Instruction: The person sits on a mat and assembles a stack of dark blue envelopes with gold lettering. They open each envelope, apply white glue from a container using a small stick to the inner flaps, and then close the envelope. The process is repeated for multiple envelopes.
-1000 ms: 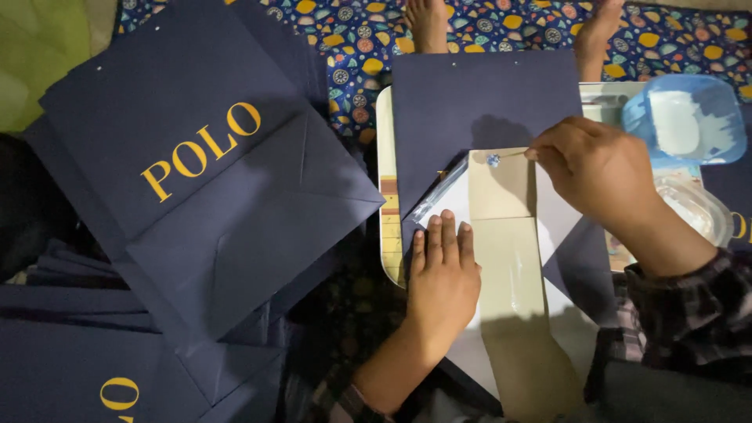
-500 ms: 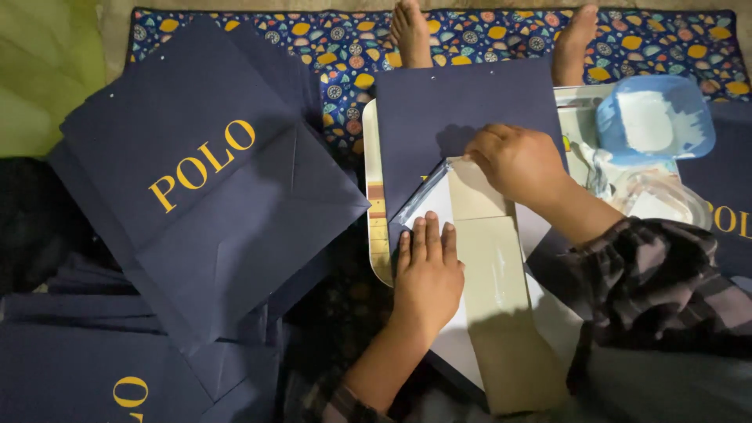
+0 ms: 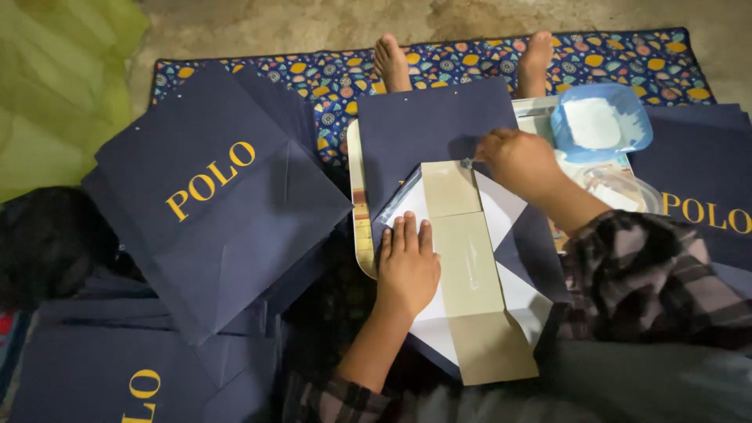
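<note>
Head view shows your left hand [image 3: 407,270] pressed flat, fingers spread and gripping nothing, on the opened bottom of the navy paper bag [image 3: 439,133] lying on a board over your lap, while your right hand [image 3: 517,160] pinches a small applicator, too small to identify, at the top edge of the cardboard base insert [image 3: 466,258]. You appear to be gluing the base; next, likely fold the white flaps [image 3: 501,207] over squarely, holding the insert steady.

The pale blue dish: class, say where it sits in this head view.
The pale blue dish sits at upper right, just beyond the right hand, above a clear plastic container and left of a navy paper bag lying flat.
</note>
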